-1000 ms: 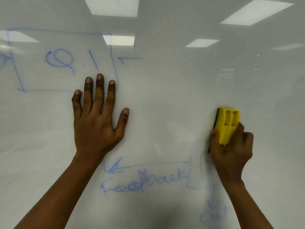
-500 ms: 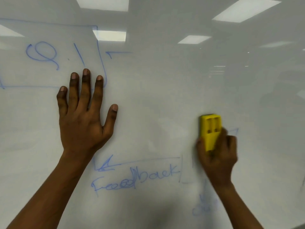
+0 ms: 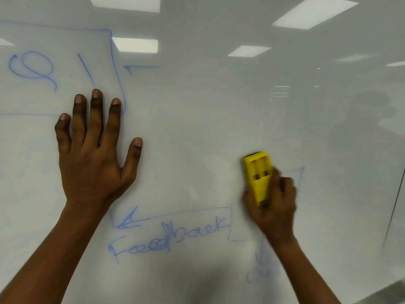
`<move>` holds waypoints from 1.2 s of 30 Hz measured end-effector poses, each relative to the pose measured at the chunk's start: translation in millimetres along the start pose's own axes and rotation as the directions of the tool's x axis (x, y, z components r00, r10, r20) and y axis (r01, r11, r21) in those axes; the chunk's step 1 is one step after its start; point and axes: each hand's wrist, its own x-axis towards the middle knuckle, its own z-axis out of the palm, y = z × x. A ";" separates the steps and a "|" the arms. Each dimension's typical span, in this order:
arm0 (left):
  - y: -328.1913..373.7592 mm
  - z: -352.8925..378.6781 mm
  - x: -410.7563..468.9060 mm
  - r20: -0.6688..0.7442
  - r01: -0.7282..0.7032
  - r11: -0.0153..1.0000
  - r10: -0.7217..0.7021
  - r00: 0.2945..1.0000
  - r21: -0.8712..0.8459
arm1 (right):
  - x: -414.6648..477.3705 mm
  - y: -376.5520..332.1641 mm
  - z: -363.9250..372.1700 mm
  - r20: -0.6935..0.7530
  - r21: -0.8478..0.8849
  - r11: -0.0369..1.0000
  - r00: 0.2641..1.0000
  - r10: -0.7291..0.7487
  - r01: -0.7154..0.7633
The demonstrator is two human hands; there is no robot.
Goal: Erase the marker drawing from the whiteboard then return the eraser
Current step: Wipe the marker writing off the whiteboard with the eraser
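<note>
A glossy whiteboard point(image 3: 208, 119) fills the view, carrying blue marker drawing. A boxed scribble point(image 3: 32, 66) sits at the upper left, the word "Feedback" point(image 3: 168, 236) under an arrow line at the lower middle, and faint marks point(image 3: 260, 273) at the lower right. My right hand point(image 3: 274, 207) grips a yellow eraser point(image 3: 258, 174) pressed flat on the board, just right of the "Feedback" line's end. A short blue corner point(image 3: 300, 172) shows right of that hand. My left hand point(image 3: 94, 154) lies flat on the board with fingers spread, over the box's lower right corner.
Ceiling lights point(image 3: 135, 44) reflect in the upper part of the board. A dark thin edge point(image 3: 394, 207) runs down the far right, with a grey surface point(image 3: 385, 295) in the bottom right corner.
My right hand has slid the eraser leftward and slightly down across the board. A blue corner line is now uncovered to its right. My left hand stays planted.
</note>
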 end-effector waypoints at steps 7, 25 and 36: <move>5.9 -1.1 1.1 0.014 0.014 1.000 -0.014 1.000 0.019 | 36.9 31.2 -8.4 -0.191 0.061 0.889 0.869 0.457 -0.454; 4.5 0.7 -0.1 0.011 0.010 1.000 -0.010 1.000 -0.009 | -8.9 13.1 -8.9 -0.016 0.064 0.953 0.955 0.298 -0.296; 6.6 -3.1 1.0 0.016 0.004 1.000 -0.005 1.000 0.014 | 22.6 59.2 -21.2 -0.161 0.028 0.797 0.784 0.599 -0.603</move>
